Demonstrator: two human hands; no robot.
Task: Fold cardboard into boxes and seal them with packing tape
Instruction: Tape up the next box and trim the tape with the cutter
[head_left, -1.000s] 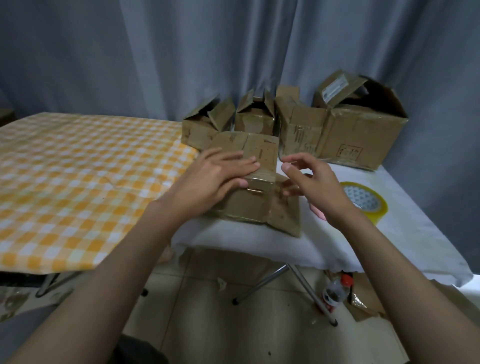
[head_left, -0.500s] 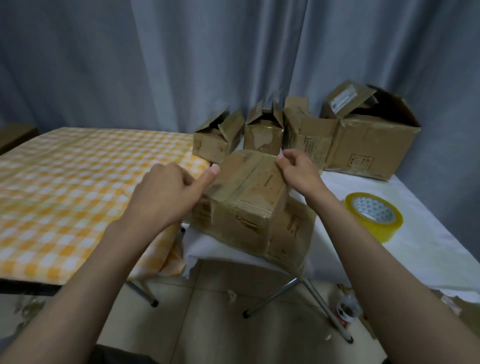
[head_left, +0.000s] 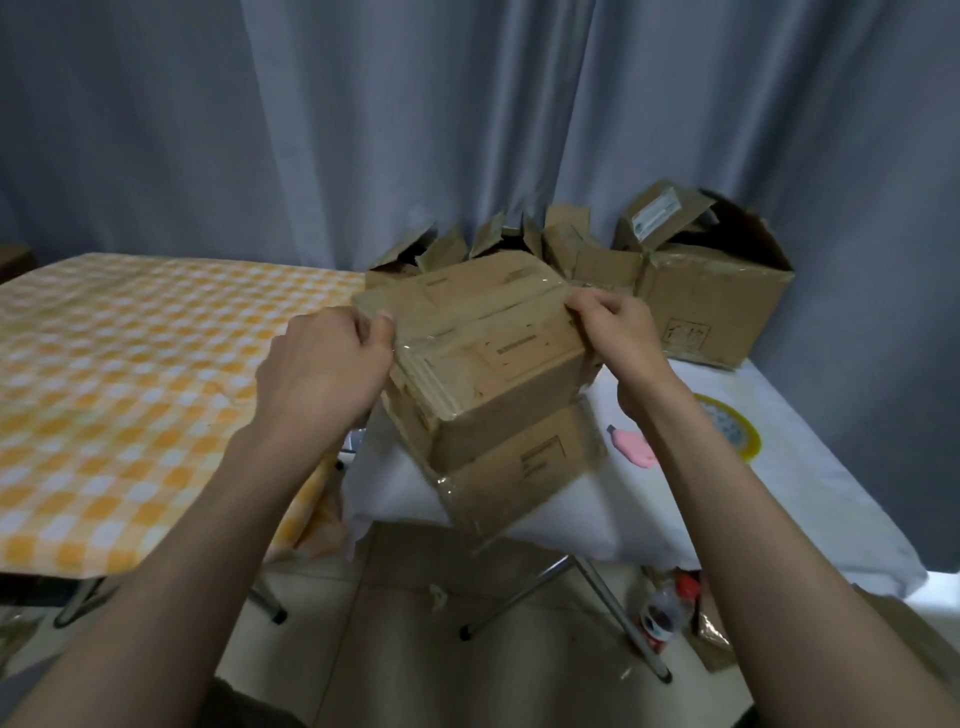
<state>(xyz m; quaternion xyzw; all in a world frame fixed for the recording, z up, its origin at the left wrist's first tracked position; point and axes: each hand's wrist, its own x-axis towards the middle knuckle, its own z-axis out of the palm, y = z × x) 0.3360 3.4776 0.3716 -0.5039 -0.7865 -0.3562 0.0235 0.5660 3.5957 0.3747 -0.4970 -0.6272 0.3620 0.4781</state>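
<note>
A checked yellow cloth covers the bench on the left. The left hand pinches the left edge of a cardboard box, its fingers curled on the flap. The box is tilted, raised above the white-covered bench. The right hand grips its right top edge. A tape roll lies farther right.

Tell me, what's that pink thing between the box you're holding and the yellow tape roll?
In the head view, a small pink cutter lies on the white cloth, between the held box and the tape roll.
</note>
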